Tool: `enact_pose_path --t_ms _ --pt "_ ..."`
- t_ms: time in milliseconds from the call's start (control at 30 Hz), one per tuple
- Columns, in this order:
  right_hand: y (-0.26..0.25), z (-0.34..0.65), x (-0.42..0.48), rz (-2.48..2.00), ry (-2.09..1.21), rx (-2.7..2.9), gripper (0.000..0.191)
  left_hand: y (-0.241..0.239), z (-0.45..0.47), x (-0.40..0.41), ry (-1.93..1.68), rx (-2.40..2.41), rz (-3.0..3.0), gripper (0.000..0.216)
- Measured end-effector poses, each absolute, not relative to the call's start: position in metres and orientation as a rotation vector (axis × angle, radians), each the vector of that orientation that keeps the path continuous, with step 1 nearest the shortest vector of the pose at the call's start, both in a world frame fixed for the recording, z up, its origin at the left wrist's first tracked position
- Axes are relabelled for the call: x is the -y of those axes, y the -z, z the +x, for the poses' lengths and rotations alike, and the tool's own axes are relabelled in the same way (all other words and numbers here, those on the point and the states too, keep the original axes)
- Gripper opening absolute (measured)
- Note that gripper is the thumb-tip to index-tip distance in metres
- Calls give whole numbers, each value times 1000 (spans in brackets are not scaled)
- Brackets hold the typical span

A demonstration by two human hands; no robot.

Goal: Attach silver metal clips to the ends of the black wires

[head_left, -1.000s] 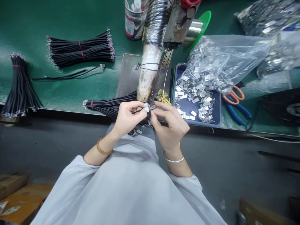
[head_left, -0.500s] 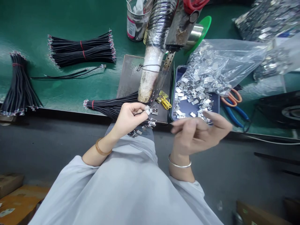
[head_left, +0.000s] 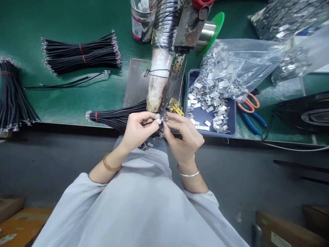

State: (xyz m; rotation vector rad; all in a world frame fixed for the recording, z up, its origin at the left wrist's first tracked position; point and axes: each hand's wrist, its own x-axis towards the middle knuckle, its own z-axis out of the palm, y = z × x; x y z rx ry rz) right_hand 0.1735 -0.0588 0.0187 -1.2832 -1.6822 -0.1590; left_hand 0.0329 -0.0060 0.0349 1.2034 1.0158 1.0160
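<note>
My left hand [head_left: 140, 129] is closed in a pinch on a thin black cable that shows between its fingers, and white covering wraps its fingertips. Facing it, my right hand [head_left: 183, 136] pinches a small metal USB connector [head_left: 163, 118]; whether cable and connector touch is too small to tell. Just above the fingertips is the soldering iron [head_left: 177, 65], pointing down beside the whitish end of an exhaust hose [head_left: 158, 73]. A tied bundle of black cables [head_left: 117, 116] extends left from behind my left hand. Several loose connectors [head_left: 147, 145] lie below the hands, near the bench edge.
A blue tray [head_left: 232, 132] of connectors sits at right under a plastic bag [head_left: 262, 55]. Beside it lie pliers [head_left: 253, 120]. A yellow clip-like piece [head_left: 177, 109] is near the iron. More cable bundles [head_left: 82, 53] lie left; a jar [head_left: 140, 25] and a solder spool [head_left: 208, 32] stand behind.
My right hand has moved left from beside the tray to meet my left hand, and its fingers have closed on a connector. The whole view has shifted slightly.
</note>
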Motion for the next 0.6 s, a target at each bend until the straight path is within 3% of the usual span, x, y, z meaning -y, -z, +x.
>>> enact_pose_path --t_ms 367,600 --pt "-16 179 64 -1259 138 1714 14 -30 28 9 -932 -979 1364 17" --pt "-22 181 60 -1382 -564 1548 13 -28 18 11 -1076 -813 1798 14"
